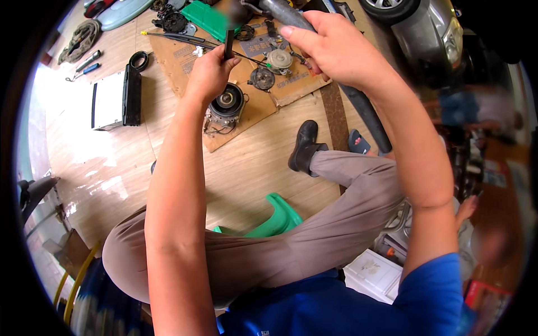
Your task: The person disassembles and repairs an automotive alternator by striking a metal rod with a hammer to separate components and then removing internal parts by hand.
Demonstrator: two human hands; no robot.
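My left hand [210, 73] is closed round a narrow dark bar [228, 43] that stands upright from the fist; a blurred rounded shape meets its upper end, too smeared to name. My right hand [336, 47] grips a thick dark grey tube [364, 112], which slants from the top of the view down past my wrist. Just below my left hand, a round metal machine part with a black ring [227, 101] sits on the cardboard sheet [260, 115]. A round flat part [261, 79] and a pale round housing [279, 60] lie between my hands.
A black and white box-shaped unit [131, 98] stands on the floor at left, near a black ring [139, 60] and a screwdriver [89, 69]. A green plastic stool [277, 218] is beneath my leg. Upper right, a grey vehicle [423, 42] stands close by. Other people are at right.
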